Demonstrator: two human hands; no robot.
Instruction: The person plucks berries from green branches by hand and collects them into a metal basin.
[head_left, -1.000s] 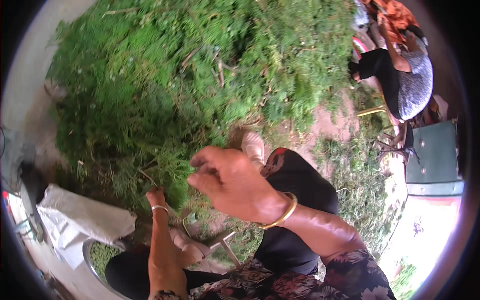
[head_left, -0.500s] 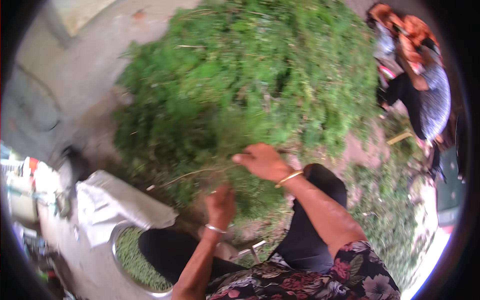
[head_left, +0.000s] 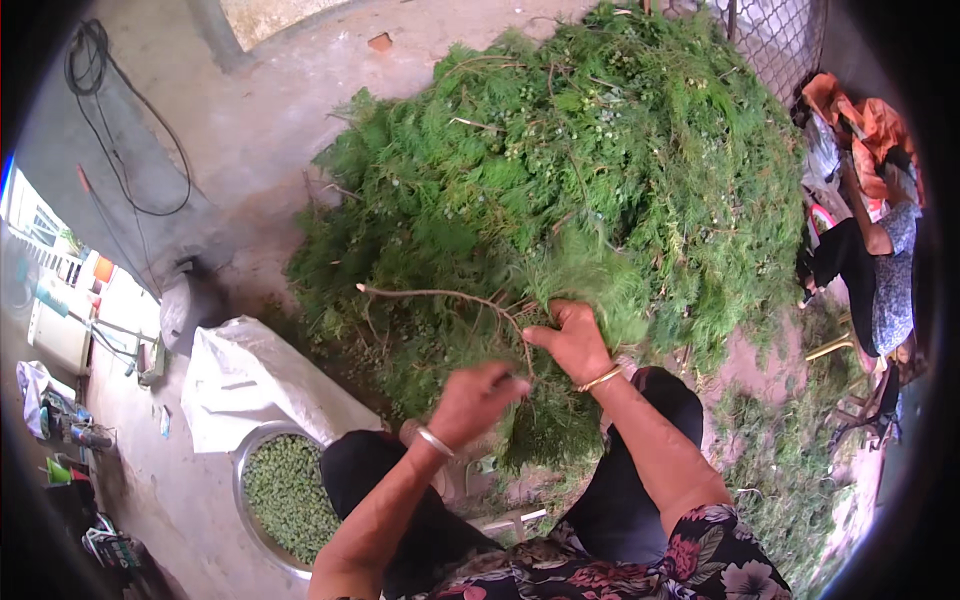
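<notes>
A large heap of cut green evergreen branches lies in front of me, with small pale green cones among its leaves. My right hand, a gold bangle at its wrist, is closed around a leafy evergreen sprig whose fronds are blurred. Close by on the left is my left hand, wearing a silver bangle; its fingers are curled together, and what they pinch is too small to make out. A bare, bent brown branch runs from the heap down between both hands.
Beside my left knee, a metal basin holds many small green cones, next to a white sack. Another person sits at the far right near orange cloth. A black cable hangs at upper left. Greenery litters the right-hand floor.
The view has shifted left, bringing more of the basin into sight. My left hand has moved up and right, closer to my right hand. The picture is sharper.
</notes>
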